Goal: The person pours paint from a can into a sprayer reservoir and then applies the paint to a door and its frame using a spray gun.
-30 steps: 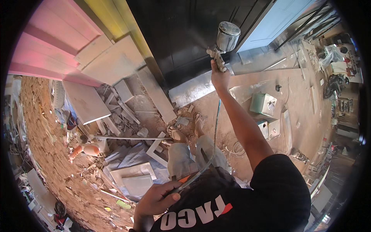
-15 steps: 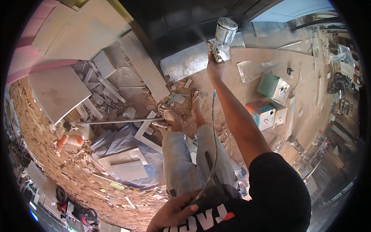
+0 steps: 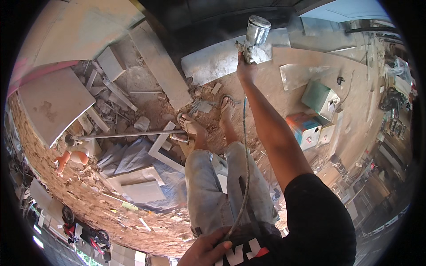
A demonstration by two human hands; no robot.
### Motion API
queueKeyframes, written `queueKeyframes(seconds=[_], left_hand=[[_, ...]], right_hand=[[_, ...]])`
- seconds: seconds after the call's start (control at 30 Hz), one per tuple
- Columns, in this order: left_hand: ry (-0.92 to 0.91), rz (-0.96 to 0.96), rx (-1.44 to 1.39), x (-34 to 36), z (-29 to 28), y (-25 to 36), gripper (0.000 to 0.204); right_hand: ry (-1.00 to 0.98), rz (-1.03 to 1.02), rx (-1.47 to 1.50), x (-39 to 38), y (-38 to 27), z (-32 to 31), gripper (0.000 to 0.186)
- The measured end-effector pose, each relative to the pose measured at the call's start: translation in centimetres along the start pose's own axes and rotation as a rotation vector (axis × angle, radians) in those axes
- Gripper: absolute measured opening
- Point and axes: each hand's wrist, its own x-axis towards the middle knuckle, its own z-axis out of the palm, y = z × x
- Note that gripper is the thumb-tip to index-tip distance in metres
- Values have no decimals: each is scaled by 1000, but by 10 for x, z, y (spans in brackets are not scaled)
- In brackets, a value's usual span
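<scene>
Plainly, the right arm is the long one here: it leaves the black sleeve [image 3: 317,208] at lower right and runs up and a little leftward, nearly straight, with only a slight bend at the elbow. The forearm [image 3: 271,117] reaches well out beyond the feet, and at its end the right hand [image 3: 246,72] is closed around the handle of the spray gun [image 3: 245,52], its knuckles turned up and away from the body. The gun's metal cup [image 3: 258,30] sits on top, tilted a little to the right, and the nozzle side faces up and left, toward the lower part of the black panel [image 3: 199,17]; the gun is seen against the pale sheet [image 3: 213,64] at the panel's foot. From below the right hand the hose [image 3: 245,155] hangs down in front of the right leg and curves left to the waist. There the left hand [image 3: 205,249], held low against the body, is wrapped around the hose, thumb lying to the right; the left forearm is cut off by the lower edge. Both legs stand nearly straight, the left foot [image 3: 195,127] a little nearer than the right foot [image 3: 227,109]. Left of the legs lie a pole [image 3: 128,134] and a crumpled blue-grey sheet [image 3: 133,157]; right of the arm stand a green tin [image 3: 316,95] and an orange tin [image 3: 298,124].
</scene>
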Motion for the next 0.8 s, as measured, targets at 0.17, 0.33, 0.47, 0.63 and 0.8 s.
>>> queueKeyframes(seconds=[0.17,0.33,0.47,0.63,0.8], left_hand=[[24,52,81,-35,15,18,46],[42,320,180,-89,29,-7,50],[27,395,244,-147,39,-9,54],[-25,678,537,-227,55,-1,53],[-33,836,709,-283,57,-10,52]], right_hand=[[40,-208,217,-9,-53,-49,44],[35,-330,345,-55,-146,-136,38],[48,-431,434,-97,-232,-216,35],[84,-440,404,-156,-347,-332,37],[167,-657,463,-207,-446,-419,43]])
